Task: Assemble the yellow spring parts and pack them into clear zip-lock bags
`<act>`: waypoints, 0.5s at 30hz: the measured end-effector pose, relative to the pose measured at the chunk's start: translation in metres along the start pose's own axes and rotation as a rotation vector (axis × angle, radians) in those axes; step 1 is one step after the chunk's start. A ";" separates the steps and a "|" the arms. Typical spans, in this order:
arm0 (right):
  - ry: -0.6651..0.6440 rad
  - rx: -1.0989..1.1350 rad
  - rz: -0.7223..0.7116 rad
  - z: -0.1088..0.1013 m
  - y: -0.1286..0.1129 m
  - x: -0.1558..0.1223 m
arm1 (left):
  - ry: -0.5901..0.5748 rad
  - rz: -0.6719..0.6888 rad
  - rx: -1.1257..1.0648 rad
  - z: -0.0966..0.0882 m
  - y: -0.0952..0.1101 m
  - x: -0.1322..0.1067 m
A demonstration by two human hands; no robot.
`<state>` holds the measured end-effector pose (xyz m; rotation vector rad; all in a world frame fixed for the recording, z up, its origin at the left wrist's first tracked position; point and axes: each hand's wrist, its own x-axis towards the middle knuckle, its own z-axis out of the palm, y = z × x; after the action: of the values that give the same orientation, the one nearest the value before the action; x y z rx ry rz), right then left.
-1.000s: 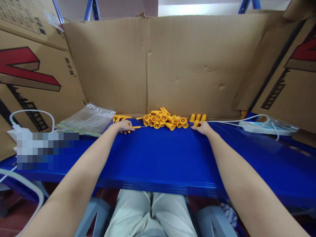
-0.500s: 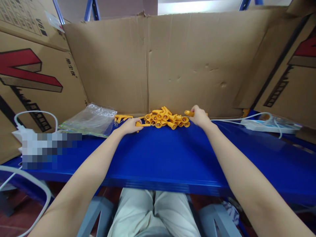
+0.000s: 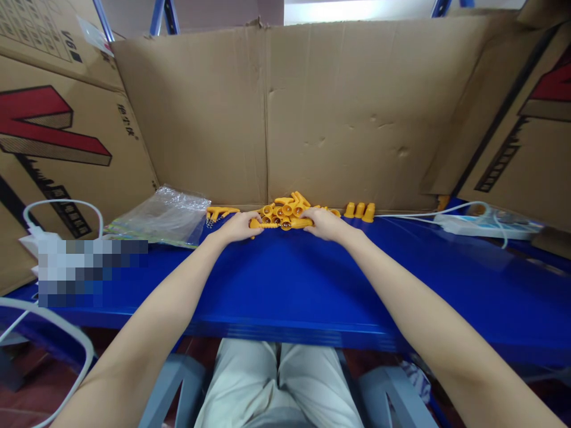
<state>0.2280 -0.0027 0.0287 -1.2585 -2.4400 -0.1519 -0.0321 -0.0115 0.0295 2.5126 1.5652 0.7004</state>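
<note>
My left hand (image 3: 239,227) is closed around a yellow T-handled corkscrew-like tool (image 3: 268,224), whose ridged shaft and metal tip point right. Facing it from the other side, my right hand (image 3: 325,223) grips a yellow bell-shaped cap (image 3: 301,223), its far end hidden by the fingers. Tool tip and cap lie nearly in line; whether they touch I cannot tell. Right behind both hands is a pile of yellow bell-shaped caps (image 3: 288,209), many with open mouths facing me. Three similar caps (image 3: 359,211) stand upright to the right of my right hand.
More yellow T-handled tools with metal spirals (image 3: 218,214) lie left of my left hand. Beside them is a clear plastic bag (image 3: 163,217). A white power strip (image 3: 484,226) with cables is at the right. Cardboard walls (image 3: 267,119) enclose the blue table (image 3: 289,285).
My right hand has moved left from the back right to the pile, leaving a cap upright there and now holding another. My left hand stays almost in place with its tool.
</note>
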 end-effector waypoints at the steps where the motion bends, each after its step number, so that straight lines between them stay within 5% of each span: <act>1: 0.009 0.019 -0.025 0.002 0.002 0.001 | -0.006 0.002 -0.006 0.000 0.001 0.000; 15: 0.033 0.203 -0.132 0.010 -0.010 0.002 | 0.009 0.069 0.033 0.003 0.012 0.000</act>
<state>0.2163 -0.0042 0.0205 -1.0014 -2.4393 0.0383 -0.0210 -0.0167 0.0303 2.6018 1.5111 0.7004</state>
